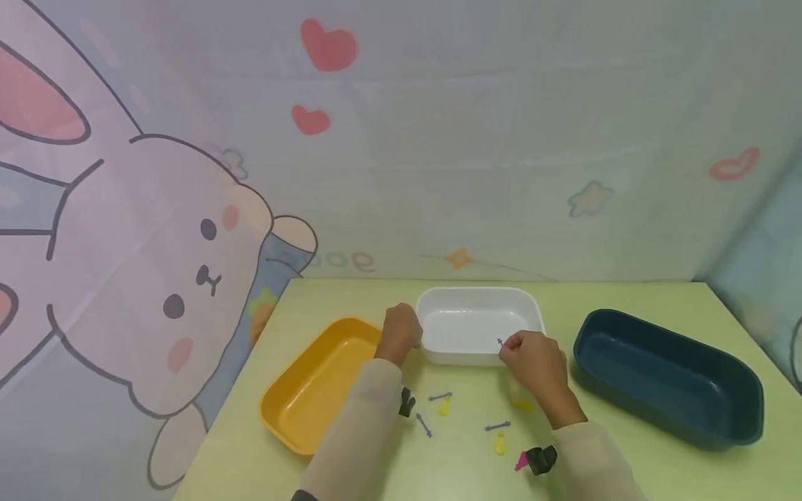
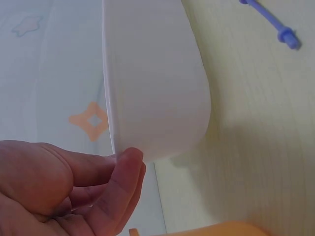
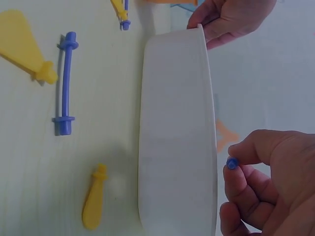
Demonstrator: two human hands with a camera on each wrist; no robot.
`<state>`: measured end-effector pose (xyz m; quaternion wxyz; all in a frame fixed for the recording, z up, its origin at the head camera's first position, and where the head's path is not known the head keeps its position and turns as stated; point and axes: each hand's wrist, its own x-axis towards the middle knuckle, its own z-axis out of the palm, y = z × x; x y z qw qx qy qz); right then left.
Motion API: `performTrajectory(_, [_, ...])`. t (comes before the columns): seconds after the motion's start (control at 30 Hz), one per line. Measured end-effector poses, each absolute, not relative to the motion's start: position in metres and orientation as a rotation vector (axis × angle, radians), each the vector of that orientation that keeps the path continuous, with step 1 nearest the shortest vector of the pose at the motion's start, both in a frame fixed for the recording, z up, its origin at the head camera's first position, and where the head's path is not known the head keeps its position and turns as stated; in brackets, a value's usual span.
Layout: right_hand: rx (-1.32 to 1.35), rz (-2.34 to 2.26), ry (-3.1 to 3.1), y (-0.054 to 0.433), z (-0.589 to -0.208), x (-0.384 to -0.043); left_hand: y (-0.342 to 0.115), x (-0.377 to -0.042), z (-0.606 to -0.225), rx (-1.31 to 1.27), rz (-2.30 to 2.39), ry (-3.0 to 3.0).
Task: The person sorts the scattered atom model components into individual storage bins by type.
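My left hand [image 1: 401,334] pinches the left end of the rim of a white plastic basin [image 1: 464,359], thumb and fingers on the edge in the left wrist view. Over the basin's front right rim, my right hand [image 1: 535,362] holds a small purple-blue plastic rod [image 3: 232,163] between thumb and forefinger. Only the rod's end shows in the right wrist view. On the table in front of the basin lie similar rods [image 1: 498,426] and several small yellow paddle-shaped pieces [image 1: 500,444]. A pink piece [image 1: 521,460] is partly hidden by the right wrist's black camera.
An orange basin [image 1: 273,423] stands at the left, partly behind my left forearm. At the right is a dark blue basin [image 1: 670,416], set at an angle. A printed cloth [image 1: 438,174] hangs behind the table's back edge.
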<state>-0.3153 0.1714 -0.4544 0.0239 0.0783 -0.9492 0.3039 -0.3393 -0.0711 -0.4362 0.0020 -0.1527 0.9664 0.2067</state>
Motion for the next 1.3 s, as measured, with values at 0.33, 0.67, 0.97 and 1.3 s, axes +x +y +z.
performTrajectory(0.33, [0.278, 0.917, -2.924, 0.157, -0.452, -0.335, -0.079, -0.334, -0.439, -0.564, 0.682, 3.005])
performTrajectory(0.67, [0.296, 0.953, -2.9, 0.14, -0.454, -0.342, -0.088, -0.332, -0.442, -0.587, 0.638, 3.019])
performTrajectory(0.97, [0.257, 0.964, -2.916, 0.14, -0.458, -0.349, -0.089, -0.333, -0.445, -0.523, 0.568, 3.038])
performTrajectory(1.3, [0.245, 0.986, -2.919, 0.143, -0.461, -0.347, -0.09, -0.333, -0.446, -0.546, 0.584, 3.041])
